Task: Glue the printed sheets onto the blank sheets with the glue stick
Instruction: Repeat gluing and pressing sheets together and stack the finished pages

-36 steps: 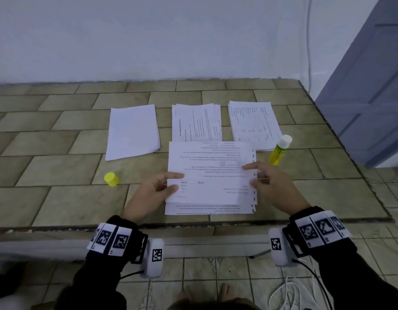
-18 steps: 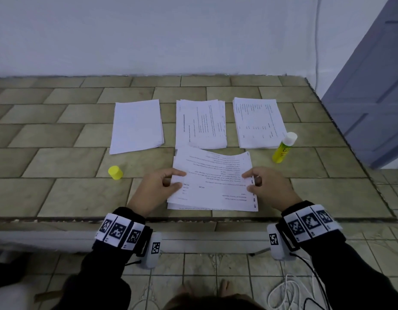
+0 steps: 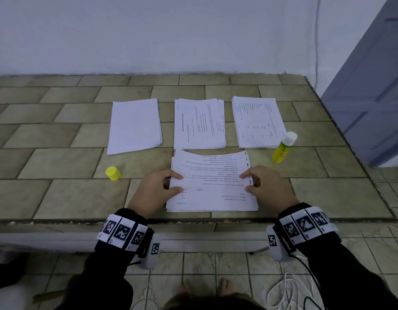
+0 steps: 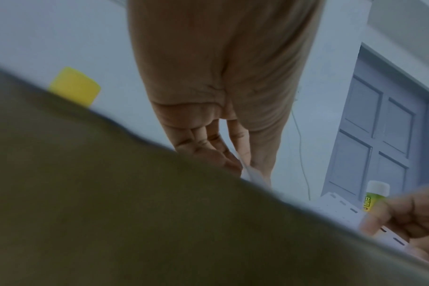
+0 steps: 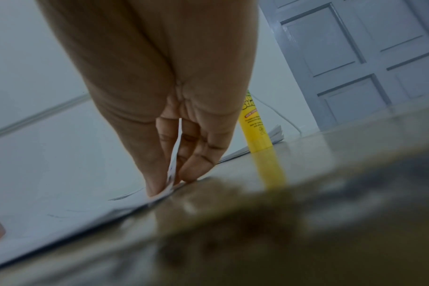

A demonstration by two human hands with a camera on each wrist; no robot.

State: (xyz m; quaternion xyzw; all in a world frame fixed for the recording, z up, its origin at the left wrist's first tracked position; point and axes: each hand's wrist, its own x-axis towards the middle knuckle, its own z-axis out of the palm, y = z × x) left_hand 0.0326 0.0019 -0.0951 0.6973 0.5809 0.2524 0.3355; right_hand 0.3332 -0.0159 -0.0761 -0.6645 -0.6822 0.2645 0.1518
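Pinching the left edge of the top printed sheet (image 3: pixel 212 175) between thumb and curled fingers (image 3: pixel 173 175), the left hand (image 3: pixel 152 192) lifts that side; the right hand (image 3: pixel 268 186) pinches the opposite edge the same way, its fingers (image 5: pixel 196 160) curled with the paper's rim between them. This sheet bows upward between the two hands, its long axis running left to right, its text upside down to the person, over more sheets near the table (image 3: pixel 59 198) front edge. Beyond lie three piles: blank sheets (image 3: pixel 135 125) left, a printed pile (image 3: pixel 199 124) centre, another printed pile (image 3: pixel 257 120) right. An uncapped glue stick (image 3: pixel 284 147) stands upright beside the right pile; its yellow cap (image 3: pixel 113 173) sits left of the hands. Stone-patterned tiling covers the table, which meets a white wall (image 3: pixel 171 34), with a grey-blue panelled door (image 3: pixel 372 86) at right
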